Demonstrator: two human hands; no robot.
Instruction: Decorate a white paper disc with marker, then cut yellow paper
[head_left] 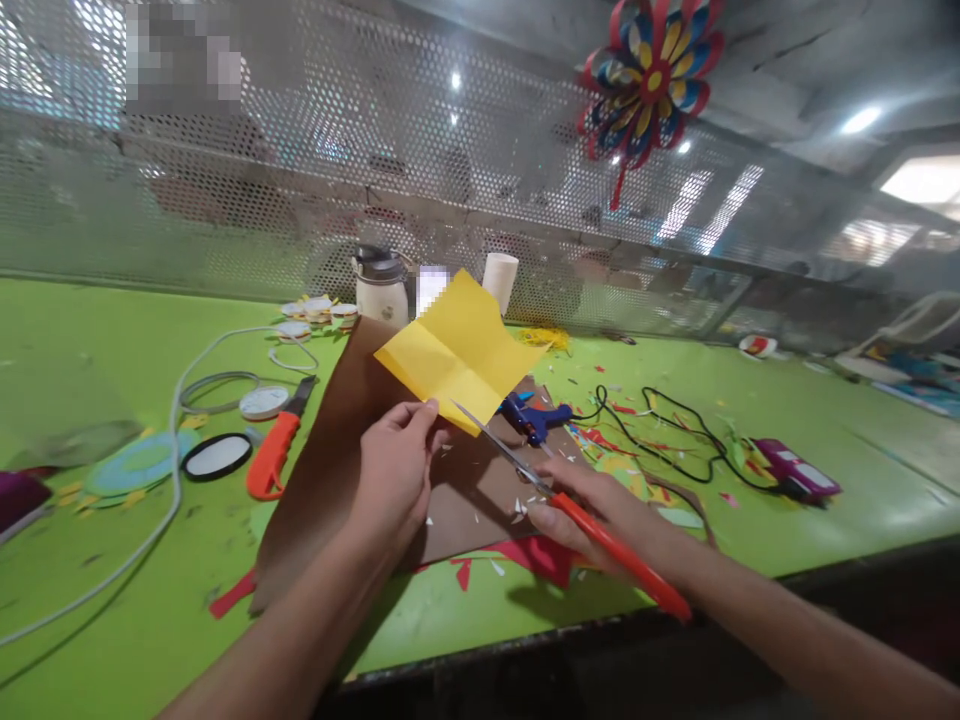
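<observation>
A creased sheet of yellow paper (469, 345) is pinched at its lower left edge by my left hand (397, 455). My right hand (585, 500) grips a pair of scissors (615, 550) with orange handles. Their metal blades point up and left, and the tips lie over the paper's lower part; whether they are cutting I cannot tell. Under both hands lies a brown board (322, 430) strewn with small white scraps. Just behind the scissors a blue glue gun (536, 415) rests on the board.
Left of the board lie an orange-handled cutter knife (274, 455), a black-rimmed oval (217, 457) and a white cable (176, 440). A bottle (381, 290) and a white paper roll (499, 280) stand behind. A purple box (796, 470) with a black cord sits right, on the green table (787, 400).
</observation>
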